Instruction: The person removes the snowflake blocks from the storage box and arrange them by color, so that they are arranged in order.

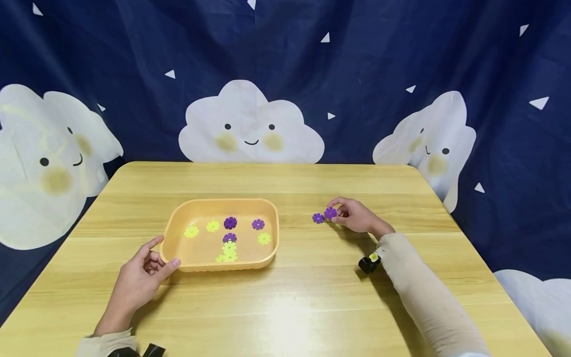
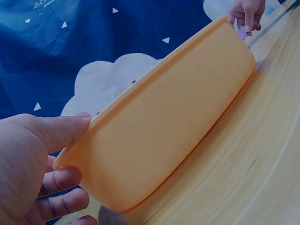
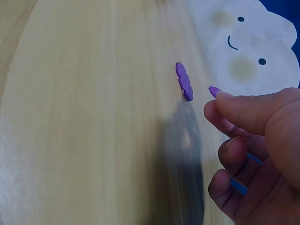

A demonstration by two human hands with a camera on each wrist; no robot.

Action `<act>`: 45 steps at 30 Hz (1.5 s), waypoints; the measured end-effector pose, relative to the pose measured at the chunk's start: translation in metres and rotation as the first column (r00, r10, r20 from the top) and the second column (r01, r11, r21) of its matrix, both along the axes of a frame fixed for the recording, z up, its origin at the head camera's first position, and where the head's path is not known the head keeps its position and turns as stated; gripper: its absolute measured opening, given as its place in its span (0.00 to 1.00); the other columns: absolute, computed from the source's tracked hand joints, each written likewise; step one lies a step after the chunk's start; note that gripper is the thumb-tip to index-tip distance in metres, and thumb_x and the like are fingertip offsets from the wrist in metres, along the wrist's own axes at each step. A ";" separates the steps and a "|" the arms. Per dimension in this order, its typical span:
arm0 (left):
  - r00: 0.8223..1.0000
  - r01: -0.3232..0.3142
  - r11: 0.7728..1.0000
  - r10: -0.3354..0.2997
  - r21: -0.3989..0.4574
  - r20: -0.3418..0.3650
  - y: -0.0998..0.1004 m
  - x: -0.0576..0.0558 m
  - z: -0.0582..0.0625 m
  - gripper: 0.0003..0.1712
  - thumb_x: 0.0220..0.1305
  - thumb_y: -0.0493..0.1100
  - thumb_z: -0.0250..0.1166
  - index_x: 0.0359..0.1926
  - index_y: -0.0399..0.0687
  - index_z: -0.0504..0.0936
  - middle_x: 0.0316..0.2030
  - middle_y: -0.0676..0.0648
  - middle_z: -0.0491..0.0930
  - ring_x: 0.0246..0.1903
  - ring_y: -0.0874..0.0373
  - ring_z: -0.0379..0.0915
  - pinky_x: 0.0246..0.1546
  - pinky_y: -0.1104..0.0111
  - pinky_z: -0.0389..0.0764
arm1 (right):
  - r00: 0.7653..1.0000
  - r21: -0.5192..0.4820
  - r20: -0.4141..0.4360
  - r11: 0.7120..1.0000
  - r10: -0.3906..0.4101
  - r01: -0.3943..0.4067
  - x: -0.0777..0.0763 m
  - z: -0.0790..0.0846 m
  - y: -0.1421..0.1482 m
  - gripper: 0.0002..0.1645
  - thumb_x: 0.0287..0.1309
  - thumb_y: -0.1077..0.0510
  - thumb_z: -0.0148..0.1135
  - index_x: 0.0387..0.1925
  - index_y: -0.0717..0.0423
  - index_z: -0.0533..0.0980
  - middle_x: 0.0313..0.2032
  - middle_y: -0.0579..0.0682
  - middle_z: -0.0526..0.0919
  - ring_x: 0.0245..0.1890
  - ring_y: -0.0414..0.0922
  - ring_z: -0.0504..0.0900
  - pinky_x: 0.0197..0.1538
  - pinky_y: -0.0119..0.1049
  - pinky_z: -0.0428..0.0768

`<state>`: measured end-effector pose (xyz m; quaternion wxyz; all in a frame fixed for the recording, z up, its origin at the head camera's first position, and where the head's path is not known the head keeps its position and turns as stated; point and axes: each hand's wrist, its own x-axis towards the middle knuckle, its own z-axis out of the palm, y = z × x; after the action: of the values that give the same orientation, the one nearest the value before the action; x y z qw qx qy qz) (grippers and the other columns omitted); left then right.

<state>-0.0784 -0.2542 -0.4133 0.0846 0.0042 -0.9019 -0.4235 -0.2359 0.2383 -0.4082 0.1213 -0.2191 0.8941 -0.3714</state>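
An orange plastic basin (image 1: 168, 243) stands on the table, holding several yellow and purple snowflake discs. My left hand (image 1: 139, 282) grips its near left corner; in the left wrist view the thumb lies on the rim (image 2: 89, 129) with fingers curled beneath. To the right of the basin, my right hand (image 1: 357, 216) pinches a purple snowflake disc (image 1: 330, 213) between thumb and forefinger. Just left of that disc, a second purple disc (image 1: 318, 218) lies on the wood. The right wrist view shows the pinched disc (image 3: 214, 91) apart from the lying disc (image 3: 184, 82).
Light wood makes up the tabletop (image 1: 294, 292), with rounded far corners. Behind it hangs a dark blue curtain (image 1: 285, 44) printed with smiling clouds and white triangles. A small black device (image 1: 369, 264) sits at the right wrist.
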 end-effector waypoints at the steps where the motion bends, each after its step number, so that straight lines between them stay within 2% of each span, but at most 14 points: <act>1: 1.000 0.001 1.000 -0.001 0.000 -0.003 0.000 0.000 0.000 0.42 0.60 0.46 0.71 0.68 0.32 0.62 0.32 0.49 0.75 0.27 0.66 0.69 0.27 0.76 0.71 | 1.000 0.005 -0.005 1.000 0.004 -0.004 0.000 0.000 0.000 0.20 0.61 0.69 0.62 0.54 0.63 0.72 0.29 0.50 0.80 0.28 0.45 0.73 0.35 0.37 0.72; 11: 1.000 -0.006 1.000 0.006 0.001 0.015 -0.001 0.000 0.000 0.43 0.61 0.47 0.70 0.69 0.32 0.61 0.33 0.48 0.75 0.27 0.66 0.69 0.27 0.76 0.71 | 0.999 0.051 -0.033 0.999 0.021 -0.019 -0.006 -0.005 0.000 0.17 0.59 0.68 0.64 0.50 0.61 0.75 0.29 0.47 0.81 0.30 0.44 0.76 0.38 0.39 0.75; 21: 1.000 -0.007 1.000 0.007 0.005 0.011 0.000 0.001 -0.002 0.43 0.60 0.47 0.71 0.68 0.32 0.62 0.32 0.48 0.75 0.27 0.66 0.70 0.27 0.76 0.71 | 0.997 0.079 -0.055 0.996 0.048 -0.043 -0.005 -0.009 0.000 0.16 0.58 0.67 0.66 0.49 0.61 0.75 0.29 0.48 0.81 0.30 0.43 0.76 0.39 0.39 0.74; 34: 1.000 0.002 1.000 -0.002 0.008 -0.001 -0.001 -0.001 -0.002 0.42 0.61 0.46 0.70 0.69 0.32 0.61 0.32 0.48 0.75 0.27 0.66 0.70 0.27 0.76 0.71 | 0.995 0.186 -0.076 0.981 0.061 -0.046 -0.008 -0.006 -0.004 0.15 0.59 0.63 0.67 0.48 0.60 0.76 0.29 0.47 0.79 0.31 0.43 0.76 0.42 0.43 0.76; 45: 1.000 0.004 1.000 -0.004 0.012 -0.005 0.000 0.000 0.000 0.42 0.61 0.46 0.70 0.68 0.32 0.62 0.32 0.48 0.74 0.27 0.66 0.69 0.27 0.76 0.71 | 0.995 0.226 -0.074 0.973 0.061 -0.043 -0.008 -0.005 -0.005 0.15 0.59 0.61 0.67 0.48 0.59 0.77 0.28 0.46 0.78 0.28 0.42 0.73 0.40 0.41 0.74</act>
<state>-0.0784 -0.2541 -0.4135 0.0862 0.0019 -0.8990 -0.4293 -0.2442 0.2336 -0.4134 0.1186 -0.2421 0.9284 -0.2557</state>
